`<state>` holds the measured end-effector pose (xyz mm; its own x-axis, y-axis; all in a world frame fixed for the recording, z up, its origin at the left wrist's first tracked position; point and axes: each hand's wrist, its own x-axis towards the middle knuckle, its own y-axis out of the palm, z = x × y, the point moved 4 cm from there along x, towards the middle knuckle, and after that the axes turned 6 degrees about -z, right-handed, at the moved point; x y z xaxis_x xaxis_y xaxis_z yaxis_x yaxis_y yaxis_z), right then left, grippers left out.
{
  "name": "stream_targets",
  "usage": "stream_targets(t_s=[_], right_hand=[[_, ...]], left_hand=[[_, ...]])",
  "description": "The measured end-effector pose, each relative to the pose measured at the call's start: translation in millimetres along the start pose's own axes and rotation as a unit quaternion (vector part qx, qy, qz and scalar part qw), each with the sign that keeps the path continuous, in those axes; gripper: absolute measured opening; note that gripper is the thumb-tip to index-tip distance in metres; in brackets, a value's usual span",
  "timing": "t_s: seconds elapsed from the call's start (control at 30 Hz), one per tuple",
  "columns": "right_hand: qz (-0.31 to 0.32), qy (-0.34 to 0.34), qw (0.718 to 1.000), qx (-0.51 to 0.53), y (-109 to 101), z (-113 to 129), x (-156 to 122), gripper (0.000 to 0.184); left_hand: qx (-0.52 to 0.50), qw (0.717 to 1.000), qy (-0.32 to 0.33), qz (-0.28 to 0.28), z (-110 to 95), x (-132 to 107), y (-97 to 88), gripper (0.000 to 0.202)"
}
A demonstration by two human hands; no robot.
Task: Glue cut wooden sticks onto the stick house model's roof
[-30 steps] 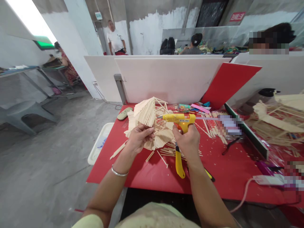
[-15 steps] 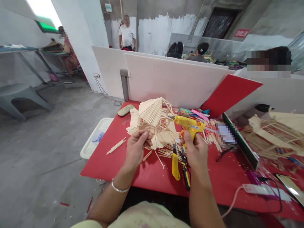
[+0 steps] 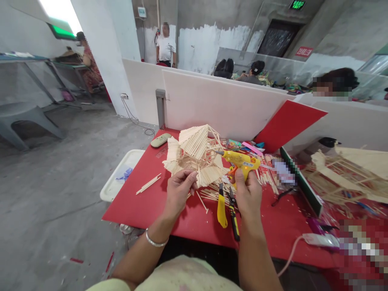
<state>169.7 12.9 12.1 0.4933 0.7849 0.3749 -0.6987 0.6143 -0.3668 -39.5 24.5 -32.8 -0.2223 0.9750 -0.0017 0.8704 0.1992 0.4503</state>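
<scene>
A model pavilion of thin wooden sticks (image 3: 194,143), with slatted roof panels, stands on the red tabletop (image 3: 194,220). My left hand (image 3: 180,190) is closed in a pinch at the model's front lower edge; what is between thumb and finger is hidden. In my right hand (image 3: 249,194) is a yellow hot glue gun (image 3: 241,159), its nozzle pointing left at the model's right side. A yellow utility knife (image 3: 222,208) and yellow-black pliers (image 3: 234,220) lie between my forearms. Loose sticks (image 3: 212,195) are scattered near the model.
A remote control (image 3: 161,140) lies at the table's far left corner, and a few sticks (image 3: 148,184) nearer. White boards (image 3: 212,107) screen the back. Another stick model (image 3: 336,173) stands right of a low divider (image 3: 301,180). Several people sit or stand beyond.
My left hand has shifted a little to the right along the model's front edge. The glue gun stays in my right hand, nozzle near the model. The camera view has shifted slightly.
</scene>
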Motion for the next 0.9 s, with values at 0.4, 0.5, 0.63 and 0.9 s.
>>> stream_targets(t_s=[0.4,0.5,0.63,0.9], right_hand=[[0.023,0.023,0.999,0.038,-21.2,-18.4,-4.8,0.041],[0.019,0.025,0.998,0.045,-33.2,-22.4,-8.0,0.041],[0.005,0.041,0.997,0.065,-52.9,-28.6,-13.5,0.040],[-0.033,0.043,0.997,0.063,-67.1,-46.6,-14.1,0.042]], left_hand=[[0.033,0.999,0.022,0.015,1.7,-19.4,19.1,0.024],[0.049,0.998,0.017,0.022,1.6,-28.5,29.2,0.025],[0.074,0.996,0.010,0.038,-0.9,-46.0,47.1,0.026],[0.102,0.992,0.005,0.077,15.1,-56.1,67.7,0.028]])
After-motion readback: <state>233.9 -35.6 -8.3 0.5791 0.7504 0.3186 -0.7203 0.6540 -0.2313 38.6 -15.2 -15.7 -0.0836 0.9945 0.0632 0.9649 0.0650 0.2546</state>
